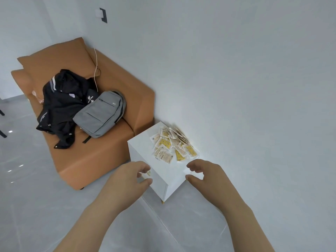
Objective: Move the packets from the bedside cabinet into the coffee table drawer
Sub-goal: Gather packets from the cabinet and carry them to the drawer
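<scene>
Bedside cabinet [141,145] right of centre, against the wall. Packets [171,144] heaped on its top, toward the wall side. Armchair [101,157] just beside it, to the left. On the seat: jacket [61,104] left, backpack [101,113] right, overlapping. Cushion [54,57] behind them. Left hand [127,180] and right hand [205,177] lower centre, at the cabinet's near corner.

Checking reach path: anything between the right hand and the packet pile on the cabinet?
Nothing. In the head view, only a short strip of bare white cabinet top separates the right hand from the packets.
</scene>
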Demonstrator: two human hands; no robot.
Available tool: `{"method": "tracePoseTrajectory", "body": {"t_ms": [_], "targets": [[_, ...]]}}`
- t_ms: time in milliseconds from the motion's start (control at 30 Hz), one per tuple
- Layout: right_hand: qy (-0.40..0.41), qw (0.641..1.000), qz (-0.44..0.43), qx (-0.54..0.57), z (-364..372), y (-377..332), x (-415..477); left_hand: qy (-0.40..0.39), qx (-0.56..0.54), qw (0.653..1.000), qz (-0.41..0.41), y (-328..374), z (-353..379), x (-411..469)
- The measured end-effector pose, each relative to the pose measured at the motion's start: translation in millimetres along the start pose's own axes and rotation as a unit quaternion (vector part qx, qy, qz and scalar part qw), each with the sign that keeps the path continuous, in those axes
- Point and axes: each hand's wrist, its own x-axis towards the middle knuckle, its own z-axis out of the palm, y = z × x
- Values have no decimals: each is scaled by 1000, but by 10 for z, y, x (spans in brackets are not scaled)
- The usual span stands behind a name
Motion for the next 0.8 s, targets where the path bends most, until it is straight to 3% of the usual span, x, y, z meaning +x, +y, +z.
{"method": "tracePoseTrajectory", "body": {"t_ms": [533, 800], "targets": [[-18, 992, 124, 10, 442, -55, 2022, -91, 6, 996, 2, -757, -388, 2453], [-37, 982, 186, 2, 476, 269, 2556, -162, 9, 987, -10, -908, -132, 3307]]}}
